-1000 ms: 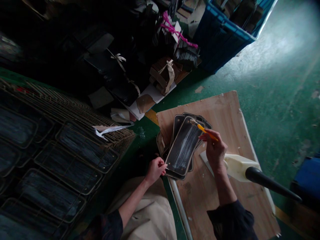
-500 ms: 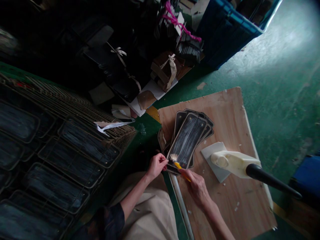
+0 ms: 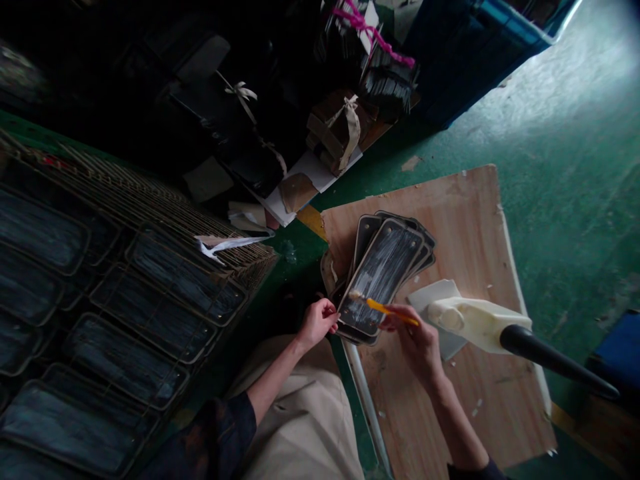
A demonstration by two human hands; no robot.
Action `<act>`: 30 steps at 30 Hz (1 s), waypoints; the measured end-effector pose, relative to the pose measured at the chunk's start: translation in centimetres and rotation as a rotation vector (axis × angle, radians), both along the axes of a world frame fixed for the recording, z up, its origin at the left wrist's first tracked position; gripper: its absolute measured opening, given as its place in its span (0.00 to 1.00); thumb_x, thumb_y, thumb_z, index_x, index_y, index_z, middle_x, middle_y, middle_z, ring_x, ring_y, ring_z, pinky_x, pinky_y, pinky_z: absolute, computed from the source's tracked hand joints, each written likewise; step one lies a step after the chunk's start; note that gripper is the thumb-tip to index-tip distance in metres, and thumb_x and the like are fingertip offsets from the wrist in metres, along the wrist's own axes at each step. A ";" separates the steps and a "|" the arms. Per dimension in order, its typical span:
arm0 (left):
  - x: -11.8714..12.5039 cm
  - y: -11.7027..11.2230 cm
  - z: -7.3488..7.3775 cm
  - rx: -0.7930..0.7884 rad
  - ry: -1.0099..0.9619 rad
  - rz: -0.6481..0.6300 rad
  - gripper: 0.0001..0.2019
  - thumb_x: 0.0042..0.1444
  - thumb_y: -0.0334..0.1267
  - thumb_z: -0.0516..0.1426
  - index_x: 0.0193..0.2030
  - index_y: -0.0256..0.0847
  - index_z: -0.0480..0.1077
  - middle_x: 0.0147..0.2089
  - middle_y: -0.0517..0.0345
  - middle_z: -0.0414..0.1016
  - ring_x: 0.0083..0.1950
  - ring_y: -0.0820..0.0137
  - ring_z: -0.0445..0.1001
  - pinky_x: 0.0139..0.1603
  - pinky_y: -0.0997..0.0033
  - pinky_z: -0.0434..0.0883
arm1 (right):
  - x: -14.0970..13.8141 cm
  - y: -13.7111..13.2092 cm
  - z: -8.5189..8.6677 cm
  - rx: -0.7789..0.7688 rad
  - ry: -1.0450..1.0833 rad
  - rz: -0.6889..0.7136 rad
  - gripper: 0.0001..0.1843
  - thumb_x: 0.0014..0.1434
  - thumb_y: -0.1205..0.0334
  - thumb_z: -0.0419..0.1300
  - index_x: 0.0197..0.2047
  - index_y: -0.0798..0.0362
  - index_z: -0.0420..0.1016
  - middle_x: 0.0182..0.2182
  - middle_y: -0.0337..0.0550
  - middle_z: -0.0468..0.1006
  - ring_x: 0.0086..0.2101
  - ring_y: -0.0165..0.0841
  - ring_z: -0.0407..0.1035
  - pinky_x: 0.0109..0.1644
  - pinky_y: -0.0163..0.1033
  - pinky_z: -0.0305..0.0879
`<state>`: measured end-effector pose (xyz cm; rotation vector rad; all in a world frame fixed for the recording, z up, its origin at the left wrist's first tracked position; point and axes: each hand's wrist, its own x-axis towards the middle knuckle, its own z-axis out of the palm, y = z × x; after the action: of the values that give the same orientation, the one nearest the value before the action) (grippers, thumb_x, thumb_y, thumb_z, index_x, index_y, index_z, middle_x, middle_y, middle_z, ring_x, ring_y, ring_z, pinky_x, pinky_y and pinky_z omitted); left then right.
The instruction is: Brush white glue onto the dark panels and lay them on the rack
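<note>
A stack of dark rectangular panels [image 3: 383,273] with rounded, pale edges lies fanned out on a wooden board. Whitish, brushed-looking streaks cover the top panel, and small round marks show near its corners. My left hand [image 3: 319,320] pinches this panel's near left corner between thumb and fingers. In my right hand [image 3: 419,341] is a brush [image 3: 387,309] with a yellow handle, gripped closed. The brush's pale bristles lie over the lower part of the top panel; whether they touch it I cannot tell.
Right of the stack, a cream bottle with a black nozzle [image 3: 470,321] lies on the wooden board [image 3: 450,413]. Wire racks [image 3: 165,287] holding several similar streaked panels stand at left. Tied bundles [image 3: 335,130] and a blue crate [image 3: 465,67] sit beyond the board.
My right hand has moved up and right, swinging the brush from the panel's near left corner to a flatter angle farther up. My left hand stays at the corner. The view has shifted slightly.
</note>
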<state>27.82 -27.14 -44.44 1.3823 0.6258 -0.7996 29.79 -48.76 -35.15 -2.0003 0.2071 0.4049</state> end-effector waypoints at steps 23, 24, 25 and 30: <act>-0.2 -0.6 -0.5 0.030 -0.007 -0.015 0.09 0.49 0.39 0.60 0.28 0.40 0.62 0.20 0.63 0.70 0.19 0.72 0.72 0.18 0.78 0.67 | 8.6 -2.0 -4.8 -0.210 -0.472 -0.121 0.12 0.65 0.62 0.53 0.50 0.50 0.71 0.35 0.41 0.81 0.35 0.31 0.77 0.40 0.37 0.73; -0.2 -0.6 -0.6 0.030 -0.004 -0.009 0.09 0.49 0.39 0.60 0.29 0.40 0.62 0.20 0.63 0.70 0.19 0.72 0.72 0.18 0.78 0.67 | 8.9 -2.1 -5.1 -0.208 -0.477 -0.161 0.11 0.66 0.62 0.53 0.50 0.50 0.71 0.34 0.41 0.81 0.34 0.31 0.77 0.39 0.37 0.73; -0.3 -0.6 -0.6 0.026 -0.002 -0.006 0.10 0.49 0.40 0.59 0.29 0.40 0.62 0.20 0.63 0.70 0.19 0.72 0.72 0.18 0.78 0.68 | 9.1 -2.3 -5.3 -0.219 -0.482 -0.214 0.11 0.66 0.61 0.53 0.49 0.50 0.71 0.33 0.40 0.80 0.33 0.31 0.77 0.39 0.37 0.73; -0.3 -0.6 -0.6 0.037 -0.027 -0.034 0.09 0.50 0.40 0.59 0.29 0.40 0.62 0.20 0.63 0.70 0.20 0.72 0.73 0.18 0.78 0.67 | 9.4 -2.5 -4.9 -0.264 -0.489 -0.338 0.12 0.65 0.60 0.55 0.50 0.50 0.71 0.31 0.38 0.80 0.32 0.31 0.76 0.40 0.39 0.73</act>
<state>27.51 -27.77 -45.07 1.4390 0.6000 -0.7990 39.18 -51.31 -40.01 -2.2029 0.2930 -0.3432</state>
